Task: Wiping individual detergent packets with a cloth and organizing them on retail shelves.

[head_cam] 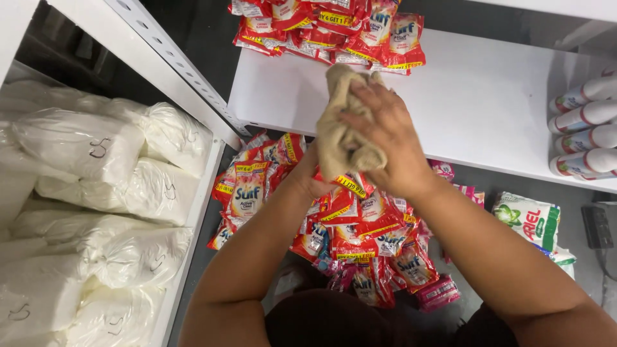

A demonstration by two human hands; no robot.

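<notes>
Both my hands hold a crumpled beige cloth (340, 125) over the front edge of a white shelf (475, 103). My right hand (389, 138) lies over the cloth from the right, fingers curled round it. Under and behind the cloth, my left hand (308, 183) grips it from below and is mostly hidden. Red detergent sachets (334, 29) are heaped at the back left of the shelf. More red sachets (340, 238) lie in a pile on the lower level beneath my arms.
White tied plastic bags (96, 199) of powder fill the shelf unit at left. White spray bottles (585, 125) lie stacked at the shelf's right end. A green and white detergent bag (530, 218) sits lower right. A perforated metal upright (173, 58) runs diagonally between the units.
</notes>
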